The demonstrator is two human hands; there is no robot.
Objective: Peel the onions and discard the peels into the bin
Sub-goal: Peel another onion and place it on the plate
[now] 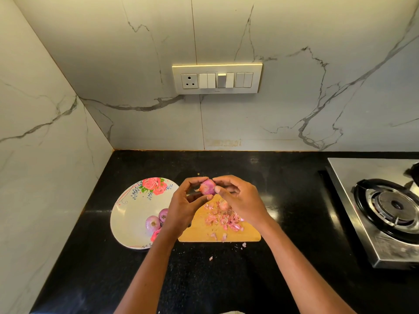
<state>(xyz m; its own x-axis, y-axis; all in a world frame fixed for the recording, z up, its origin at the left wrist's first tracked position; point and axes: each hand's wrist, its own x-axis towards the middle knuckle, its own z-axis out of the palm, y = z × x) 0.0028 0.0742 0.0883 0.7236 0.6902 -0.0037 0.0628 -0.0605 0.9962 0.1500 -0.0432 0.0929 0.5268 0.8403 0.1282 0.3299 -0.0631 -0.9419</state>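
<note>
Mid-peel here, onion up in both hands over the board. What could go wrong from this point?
1. Peels are heaped on the cutting board, and a few scraps already lie on the black counter; more may scatter and get missed.
2. No bin is in view, so carrying peels off could drop some.
3. The left hand and right hand hold the onion by the fingertips; it might slip.

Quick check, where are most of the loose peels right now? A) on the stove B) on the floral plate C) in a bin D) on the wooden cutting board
D: the pink peels lie scattered on the wooden cutting board under the hands, with only a few bits on the black counter; no bin is in view.
</note>
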